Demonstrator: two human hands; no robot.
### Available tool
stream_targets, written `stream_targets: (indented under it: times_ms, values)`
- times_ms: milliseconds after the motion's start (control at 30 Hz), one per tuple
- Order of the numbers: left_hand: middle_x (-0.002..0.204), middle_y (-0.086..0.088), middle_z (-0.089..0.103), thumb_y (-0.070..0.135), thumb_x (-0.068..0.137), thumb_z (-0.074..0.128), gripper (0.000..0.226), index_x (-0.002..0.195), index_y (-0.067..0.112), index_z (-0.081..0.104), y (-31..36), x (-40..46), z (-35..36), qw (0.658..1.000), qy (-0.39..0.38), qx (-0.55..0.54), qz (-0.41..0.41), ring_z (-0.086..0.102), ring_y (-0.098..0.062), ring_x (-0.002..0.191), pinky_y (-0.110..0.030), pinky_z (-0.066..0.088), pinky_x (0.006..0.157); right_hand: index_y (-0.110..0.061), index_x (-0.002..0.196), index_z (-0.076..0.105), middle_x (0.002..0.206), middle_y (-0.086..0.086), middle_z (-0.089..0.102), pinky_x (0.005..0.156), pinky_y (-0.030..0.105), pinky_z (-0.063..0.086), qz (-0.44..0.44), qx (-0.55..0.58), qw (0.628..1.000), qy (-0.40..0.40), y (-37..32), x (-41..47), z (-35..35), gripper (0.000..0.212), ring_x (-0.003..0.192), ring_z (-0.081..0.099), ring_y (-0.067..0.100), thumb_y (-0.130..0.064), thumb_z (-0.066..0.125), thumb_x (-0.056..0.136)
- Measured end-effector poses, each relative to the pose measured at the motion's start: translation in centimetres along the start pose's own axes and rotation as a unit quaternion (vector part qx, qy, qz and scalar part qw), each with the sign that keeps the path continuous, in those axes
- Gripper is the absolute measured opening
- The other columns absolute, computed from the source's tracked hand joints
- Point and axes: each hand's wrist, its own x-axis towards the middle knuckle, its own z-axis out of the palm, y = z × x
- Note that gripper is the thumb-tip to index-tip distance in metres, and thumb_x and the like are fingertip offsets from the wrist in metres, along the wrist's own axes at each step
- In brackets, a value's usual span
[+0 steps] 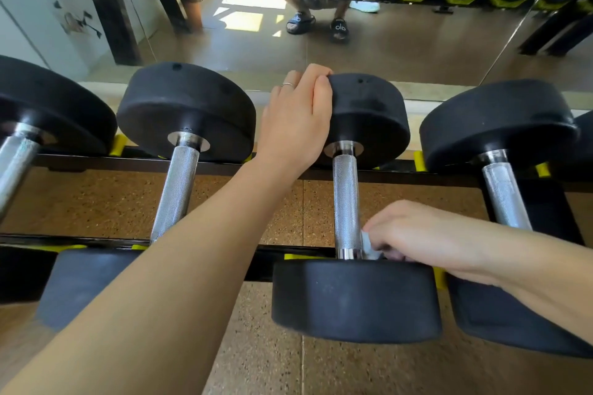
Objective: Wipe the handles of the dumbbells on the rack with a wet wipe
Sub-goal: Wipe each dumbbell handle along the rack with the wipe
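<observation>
Left forearm (154, 282): nearest the lens, crossing the rack (96, 161) toward the far weight.
Left hand (296, 119): fingers clamped over the rim of the far weight (369, 115), steadying the dumbbell.
Handle (346, 202): bare knurled steel above the right grip, mostly left to wipe, by the look of it.
Right hand (414, 231): pinching the wet wipe (369, 244) against the handle's near end, just above the near weight (353, 298).
Risk: dumbbell rolling in its cradle if the left clamp slackens; knuckles nipped against the near weight; wipe snagging on knurling.
</observation>
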Motion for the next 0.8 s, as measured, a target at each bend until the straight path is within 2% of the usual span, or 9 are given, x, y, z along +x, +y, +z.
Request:
stream_targets:
  times_ms: [167,300,367,433,533,600,667,733,800]
  values:
    - [0.108,0.001,0.052,0.036,0.104,0.019,0.04,0.119,0.024,0.055,0.0,0.1,0.1,1.0,0.002,0.003,-0.001,0.05,-0.023,0.103,-0.047,0.045,0.093,-0.016,0.064,0.058,0.062,0.0,0.046,0.056,0.029,0.032,-0.021,-0.124,0.992,-0.005,-1.2,-1.7,-0.5,0.032,0.058,0.045,0.013,-0.022,0.048,0.093]
    - [0.109,-0.001,0.055,0.038,0.105,0.02,0.04,0.12,0.025,0.055,-0.3,0.1,-0.1,1.0,-0.007,0.009,-0.003,0.052,-0.023,0.105,-0.049,0.045,0.094,-0.019,0.091,0.074,0.068,-0.009,0.055,0.057,0.022,0.036,-0.073,-0.165,0.983,-0.003,-1.3,-2.7,-0.9,0.03,0.063,0.051,0.005,-0.03,0.046,0.096]
    - [0.111,-0.001,0.059,0.037,0.107,0.021,0.039,0.124,0.025,0.054,-0.1,0.1,-0.8,0.998,-0.034,0.051,0.009,0.053,-0.024,0.106,-0.047,0.045,0.094,-0.033,0.095,0.076,0.064,-0.02,0.054,0.055,0.014,0.031,-0.083,-0.135,0.987,-0.01,-2.3,-3.1,-1.1,0.027,0.063,0.05,-0.002,-0.024,0.051,0.094]
    - [0.12,-0.002,0.063,0.038,0.108,0.024,0.04,0.132,0.027,0.053,0.1,0.2,-2.0,0.988,-0.041,0.144,0.031,0.054,-0.027,0.11,-0.044,0.043,0.097,-0.043,0.097,0.074,0.049,-0.028,0.052,0.049,0.011,0.032,-0.111,-0.131,0.984,-0.044,-4.0,-3.4,-1.6,0.036,0.057,0.05,-0.006,-0.016,0.052,0.092]
    - [0.133,-0.004,0.063,0.038,0.107,0.028,0.043,0.141,0.026,0.053,-0.4,0.0,-5.3,0.972,-0.002,0.226,0.062,0.055,-0.029,0.121,-0.044,0.041,0.104,-0.039,0.099,0.075,0.052,-0.025,0.058,0.064,0.016,0.044,-0.177,-0.11,0.975,-0.073,-6.8,-2.7,-1.9,0.041,0.052,0.052,-0.004,-0.007,0.053,0.088]
    - [0.139,-0.005,0.06,0.036,0.107,0.031,0.044,0.145,0.025,0.051,-1.8,-0.2,-8.2,0.969,0.024,0.242,0.05,0.052,-0.027,0.128,-0.042,0.04,0.108,-0.036,0.105,0.073,0.061,-0.013,0.065,0.074,0.024,0.05,-0.233,-0.056,0.971,-0.019,-8.4,-1.1,-1.9,0.038,0.058,0.058,0.001,-0.007,0.055,0.088]
    - [0.143,-0.004,0.057,0.035,0.107,0.031,0.045,0.147,0.025,0.05,-3.4,-0.7,-11.0,0.966,0.041,0.253,0.013,0.048,-0.025,0.134,-0.04,0.036,0.112,-0.033,0.117,0.068,0.074,-0.009,0.068,0.073,0.019,0.051,-0.298,-0.036,0.953,0.036,-10.1,0.9,-1.1,0.039,0.063,0.063,0.002,-0.009,0.054,0.09]
    - [0.148,-0.001,0.053,0.036,0.108,0.03,0.045,0.146,0.026,0.051,-5.0,-0.9,-13.0,0.967,0.036,0.25,-0.019,0.043,-0.023,0.139,-0.042,0.032,0.116,-0.029,0.128,0.062,0.083,-0.015,0.062,0.071,0.013,0.048,-0.381,-0.078,0.918,0.075,-11.6,2.8,0.7,0.042,0.071,0.063,0.002,-0.008,0.049,0.094]
    - [0.149,0.0,0.052,0.037,0.108,0.027,0.045,0.146,0.028,0.051,-6.4,-0.9,-14.8,0.971,0.02,0.235,-0.046,0.042,-0.02,0.139,-0.04,0.032,0.116,-0.023,0.133,0.058,0.093,-0.014,0.056,0.077,0.016,0.046,-0.46,-0.142,0.868,0.121,-13.1,4.5,3.2,0.045,0.086,0.057,0.007,-0.003,0.047,0.095]
